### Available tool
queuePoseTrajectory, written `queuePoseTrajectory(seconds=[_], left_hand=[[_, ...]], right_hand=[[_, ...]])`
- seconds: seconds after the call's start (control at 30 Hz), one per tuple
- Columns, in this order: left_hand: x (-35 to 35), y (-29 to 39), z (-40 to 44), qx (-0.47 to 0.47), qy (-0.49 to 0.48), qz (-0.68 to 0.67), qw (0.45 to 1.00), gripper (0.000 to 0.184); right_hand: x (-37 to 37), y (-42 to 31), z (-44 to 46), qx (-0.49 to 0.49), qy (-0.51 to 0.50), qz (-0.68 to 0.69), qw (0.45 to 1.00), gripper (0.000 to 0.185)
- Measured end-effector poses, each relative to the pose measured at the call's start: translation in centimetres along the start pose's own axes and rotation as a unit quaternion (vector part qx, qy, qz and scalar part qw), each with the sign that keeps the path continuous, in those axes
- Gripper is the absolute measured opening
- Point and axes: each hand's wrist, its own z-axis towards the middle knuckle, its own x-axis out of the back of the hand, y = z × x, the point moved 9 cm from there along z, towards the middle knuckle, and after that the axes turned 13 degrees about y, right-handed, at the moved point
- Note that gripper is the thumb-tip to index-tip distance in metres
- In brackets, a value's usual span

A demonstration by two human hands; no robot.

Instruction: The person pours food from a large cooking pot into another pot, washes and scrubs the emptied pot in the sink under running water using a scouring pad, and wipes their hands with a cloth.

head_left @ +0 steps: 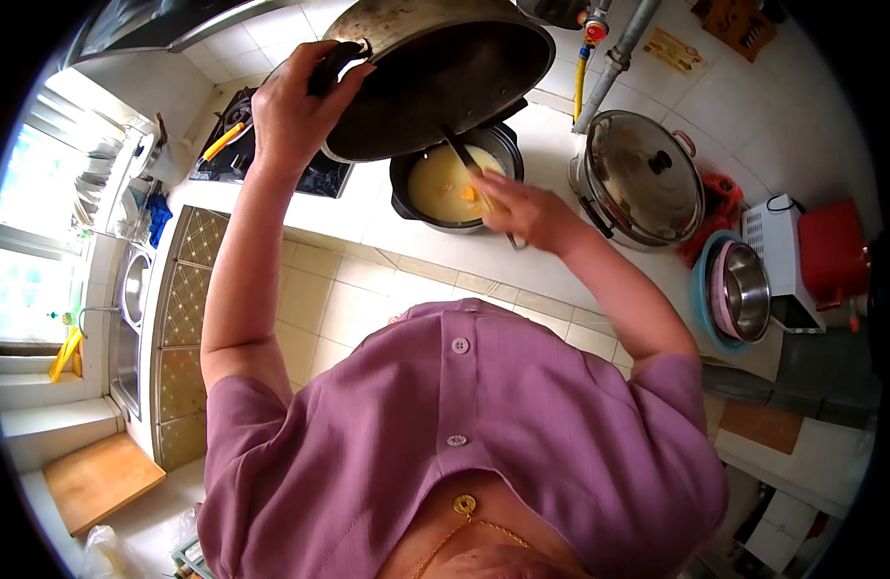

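Note:
My left hand [300, 101] is closed round the black side handle of a large, dark-lined cooking pot [435, 72], which is held up and tilted on its side. Below its lower rim stands a black pot [399, 183] on the counter, with pale yellowish soup [443, 188] and some orange pieces in it. My right hand [517, 207], slightly blurred, grips a spatula [461, 154] above the black pot's right side. The spatula's far end reaches the tilted pot's rim; its exact shape is partly hidden.
A gas stove [319, 180] lies left of the black pot. On the right stand a large lidded steamer pot [648, 179], nested basins [744, 294] and a white microwave [778, 241]. A pipe with a yellow hose [582, 82] runs behind. The sink [128, 328] is far left.

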Motion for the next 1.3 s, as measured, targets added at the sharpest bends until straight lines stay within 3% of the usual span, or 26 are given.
queuePoseTrajectory(seconds=[0.07, 0.23, 0.33, 0.4, 0.43, 0.5, 0.53, 0.6, 0.67, 1.0, 1.1, 1.3], left_hand=[[0.0, -0.4, -0.4, -0.006, 0.004, 0.013, 1.000, 0.034], [-0.7, -1.0, -1.2, 0.002, -0.047, 0.060, 0.997, 0.031], [-0.5, -0.5, -1.0, -0.045, 0.002, 0.039, 0.998, 0.032], [-0.6, -0.7, -0.9, -0.013, 0.000, 0.026, 1.000, 0.032], [-0.5, -0.5, -0.9, -0.014, 0.000, 0.025, 1.000, 0.032], [-0.7, -0.5, -0.7, 0.005, -0.013, 0.033, 0.999, 0.033], [-0.8, -0.5, -0.7, 0.003, -0.014, 0.032, 0.999, 0.033], [-0.6, -0.6, -0.6, 0.006, 0.008, 0.019, 1.000, 0.034], [-0.8, -0.8, -0.7, 0.027, -0.008, 0.020, 0.999, 0.035], [0.1, -2.2, 0.6, 0.133, -0.007, 0.012, 0.991, 0.035], [0.3, -2.7, 0.9, 0.157, -0.017, -0.011, 0.987, 0.038], [0.8, -3.8, 1.0, 0.176, -0.002, -0.061, 0.983, 0.038]], right_hand=[[0.7, -3.6, -2.4, 0.182, -0.021, -0.110, 0.977, 0.003], [3.4, -4.0, -3.6, 0.148, -0.038, -0.080, 0.985, 0.006], [3.0, -1.9, -1.7, 0.153, 0.008, -0.109, 0.982, 0.007], [2.0, -0.7, -0.4, 0.112, 0.006, -0.087, 0.990, 0.017], [1.7, 0.5, 0.3, 0.018, 0.020, -0.046, 0.999, 0.015], [1.4, 1.7, -0.1, -0.076, 0.036, -0.005, 0.996, 0.013], [1.0, 0.8, -1.1, -0.044, 0.018, -0.023, 0.999, 0.012], [1.8, -3.2, -2.7, 0.131, 0.005, -0.110, 0.985, 0.013], [2.3, -4.7, -4.2, 0.150, -0.026, -0.072, 0.986, 0.003], [3.9, -3.9, 1.5, 0.184, 0.126, -0.083, 0.971, 0.014], [1.9, -1.4, 1.7, -0.016, 0.097, 0.094, 0.991, 0.034], [-0.5, -2.0, -1.6, 0.094, 0.042, -0.006, 0.995, 0.034]])
